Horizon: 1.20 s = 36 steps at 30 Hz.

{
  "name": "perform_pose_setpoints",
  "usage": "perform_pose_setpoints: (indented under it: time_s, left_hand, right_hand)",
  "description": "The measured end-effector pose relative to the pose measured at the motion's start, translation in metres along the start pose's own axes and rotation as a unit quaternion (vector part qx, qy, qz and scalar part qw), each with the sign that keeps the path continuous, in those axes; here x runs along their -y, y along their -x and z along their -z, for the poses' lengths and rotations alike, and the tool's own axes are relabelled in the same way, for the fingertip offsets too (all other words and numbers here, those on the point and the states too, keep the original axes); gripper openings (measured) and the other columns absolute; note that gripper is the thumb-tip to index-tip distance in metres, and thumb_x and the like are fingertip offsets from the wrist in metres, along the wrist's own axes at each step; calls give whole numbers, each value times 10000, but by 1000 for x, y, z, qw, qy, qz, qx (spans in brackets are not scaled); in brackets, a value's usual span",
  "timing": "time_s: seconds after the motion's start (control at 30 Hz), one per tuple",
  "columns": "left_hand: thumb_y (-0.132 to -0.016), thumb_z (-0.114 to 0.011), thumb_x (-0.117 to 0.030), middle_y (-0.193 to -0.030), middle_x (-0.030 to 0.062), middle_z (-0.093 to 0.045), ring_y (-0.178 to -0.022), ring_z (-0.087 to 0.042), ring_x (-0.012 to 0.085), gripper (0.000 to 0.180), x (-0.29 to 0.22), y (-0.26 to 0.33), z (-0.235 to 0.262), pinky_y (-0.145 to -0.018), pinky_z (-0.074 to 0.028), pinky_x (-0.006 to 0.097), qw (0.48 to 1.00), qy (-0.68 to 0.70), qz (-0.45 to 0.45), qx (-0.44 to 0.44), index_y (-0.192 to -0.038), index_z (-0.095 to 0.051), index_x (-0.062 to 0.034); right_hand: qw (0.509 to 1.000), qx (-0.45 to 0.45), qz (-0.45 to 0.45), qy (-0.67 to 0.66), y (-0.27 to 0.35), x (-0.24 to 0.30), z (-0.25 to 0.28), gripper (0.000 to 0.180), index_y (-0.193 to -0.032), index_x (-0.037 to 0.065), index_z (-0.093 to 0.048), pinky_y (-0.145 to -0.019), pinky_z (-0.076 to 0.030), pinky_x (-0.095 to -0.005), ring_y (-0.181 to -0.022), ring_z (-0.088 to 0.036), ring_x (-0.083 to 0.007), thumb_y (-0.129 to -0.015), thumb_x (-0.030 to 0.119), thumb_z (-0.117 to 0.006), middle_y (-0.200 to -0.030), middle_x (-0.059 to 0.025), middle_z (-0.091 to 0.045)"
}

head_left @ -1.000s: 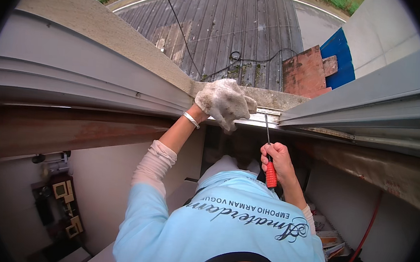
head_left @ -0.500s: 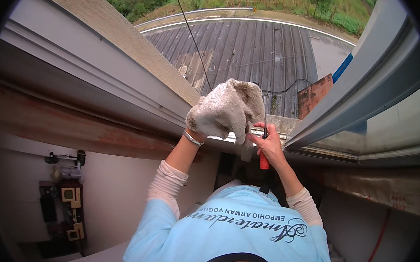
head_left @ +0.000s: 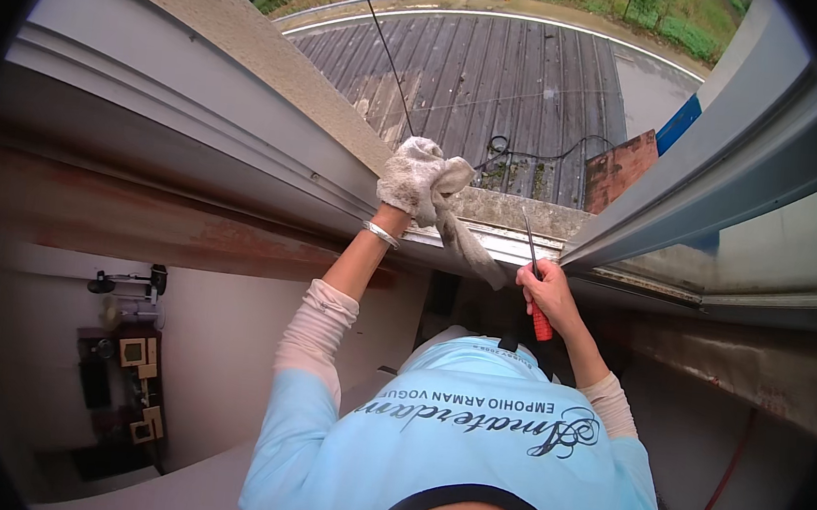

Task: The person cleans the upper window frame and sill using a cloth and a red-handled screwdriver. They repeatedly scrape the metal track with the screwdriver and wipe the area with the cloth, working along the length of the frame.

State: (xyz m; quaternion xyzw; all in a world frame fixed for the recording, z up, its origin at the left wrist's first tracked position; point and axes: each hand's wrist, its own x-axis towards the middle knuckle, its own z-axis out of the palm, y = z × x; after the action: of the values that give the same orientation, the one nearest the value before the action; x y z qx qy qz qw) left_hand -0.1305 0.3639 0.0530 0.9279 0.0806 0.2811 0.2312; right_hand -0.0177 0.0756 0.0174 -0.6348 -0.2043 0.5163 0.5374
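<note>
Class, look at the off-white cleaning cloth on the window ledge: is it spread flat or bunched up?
Bunched up. The off-white cleaning cloth is balled over the left hand, one loose tail trailing toward the right hand, which grips a red-handled screwdriver.

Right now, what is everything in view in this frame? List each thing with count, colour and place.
Cloth: one, off-white, bunched around the left hand on the window sill, a tail hanging toward the right.
Screwdriver: one, red handle, dark shaft pointing up at the sill, in the right hand.
Window sill track: one, pale metal, centre, between the two hands.
Window frames: grey, slanting in at left and right.
Corrugated roof: one, grey, outside beyond the sill.
Cable: dark, looped on that roof.
Bracelet: one, silver, on the left wrist.
Shirt: one, light blue with lettering, bottom centre.
Left hand: wrapped in the cloth, on the sill.
Right hand: closed on the screwdriver handle.
</note>
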Motion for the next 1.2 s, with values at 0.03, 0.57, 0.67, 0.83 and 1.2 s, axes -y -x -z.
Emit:
perform_pose_setpoints:
  time_s: [0.03, 0.57, 0.67, 0.83, 1.2]
  left_hand:
    - [-611, -698, -167, -815, 94, -573, -838, -567, 306, 215, -1, -3, -5, -715, -476, 382, 984, -157, -80, -5, -791, -613, -85]
    - [-858, -501, -107, -1329, 171, -480, -1244, -448, 336, 500, -62, 44, -202, -1087, -299, 414, 927, 113, -86, 347, -1349, -417, -69]
    - [-856, -492, -146, -1356, 181, -459, -1270, -426, 335, 519, -66, 51, -203, -1094, -287, 421, 942, 15, -106, 318, -1353, -401, -33]
    - [-838, -499, -223, -1273, 174, -523, -1212, -477, 319, 459, -81, 41, -208, -1048, -342, 432, 922, -70, -105, 365, -1261, -490, -43]
    - [-867, -489, -220, -1316, 108, -521, -1253, -449, 274, 424, -35, 30, -134, -1105, -271, 410, 857, -56, -162, 486, -1275, -517, -110]
  right_hand:
    - [999, 7, -16, 38, 11, -10, 7, 202, -782, 25, -536, -392, -396, -226, -419, -461, -87, -908, 181, -565, -561, -12, -490]
    - [976, -175, -131, -2, 101, -57, 21, 194, -781, -4, -570, -403, -422, -239, -448, -478, -80, -906, 142, -543, -562, -21, -514]
    - [974, -189, -126, -10, 105, -66, 15, 190, -787, -5, -571, -404, -421, -237, -454, -483, -80, -905, 142, -545, -569, -23, -522]
    - [976, -174, -131, 0, 104, -53, -1, 166, -798, -12, -582, -412, -428, -237, -476, -498, -74, -886, 124, -547, -605, -23, -537]
    - [972, -203, -118, -1, 113, -48, -11, 174, -770, -22, -582, -418, -429, -235, -485, -500, -68, -875, 116, -563, -633, -21, -534]
